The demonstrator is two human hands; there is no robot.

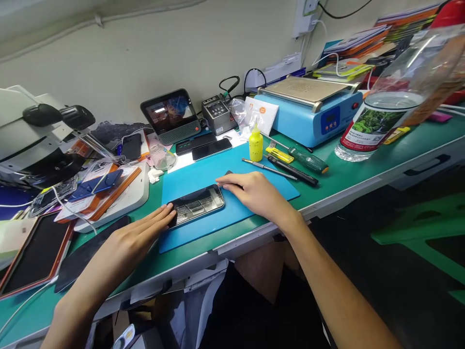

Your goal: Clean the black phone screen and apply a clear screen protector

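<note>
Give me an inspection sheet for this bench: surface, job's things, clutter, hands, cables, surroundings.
Surface: green bench with a blue mat near its front edge.
Job's things: opened phone lying flat on the mat, insides facing up.
Clutter: yellow bottle, screwdrivers, glass jar, two dark phones, tablet, large water bottle.
Hands: left hand with fingertips on the phone's near end; right hand flat on the mat at the phone's far end.
Cables: white cable across the left-hand pile; black leads behind the soldering station.
Surroundings: microscope left, blue heating plate at back, green stool right.
</note>
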